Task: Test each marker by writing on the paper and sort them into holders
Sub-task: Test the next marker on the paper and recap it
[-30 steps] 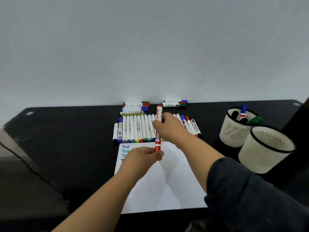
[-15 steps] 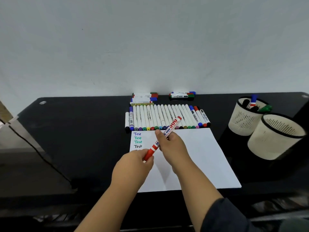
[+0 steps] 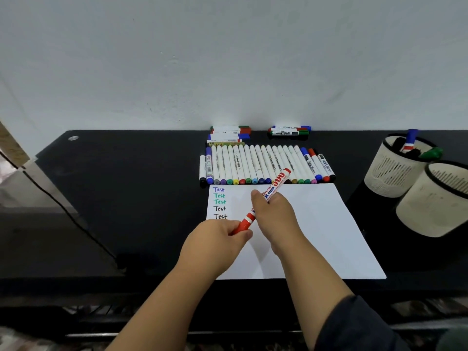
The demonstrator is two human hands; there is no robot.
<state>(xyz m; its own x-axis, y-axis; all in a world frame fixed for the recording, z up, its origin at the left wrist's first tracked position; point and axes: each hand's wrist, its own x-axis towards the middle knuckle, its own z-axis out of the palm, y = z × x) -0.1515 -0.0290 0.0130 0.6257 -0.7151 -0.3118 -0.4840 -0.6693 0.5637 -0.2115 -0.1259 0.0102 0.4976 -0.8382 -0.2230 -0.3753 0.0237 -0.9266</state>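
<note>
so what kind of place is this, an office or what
Probably a plain desk set against a wall, at home or in an office; I cannot tell which. The black table holds a row of markers, a sheet of paper with "Test" written down it, and two mesh pen holders.

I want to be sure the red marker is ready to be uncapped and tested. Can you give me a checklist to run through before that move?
1. Right hand grips the barrel of the red-and-white marker: ok.
2. Left hand pinches the marker's red cap: ok.
3. Cap already off: not ok, it looks seated on the barrel.
4. Free room on the white sheet of paper below the five "Test" lines: ok.
5. Far cream mesh holder and near cream mesh holder upright at the right: ok.
6. Whether the marker writes: cannot tell.
</note>
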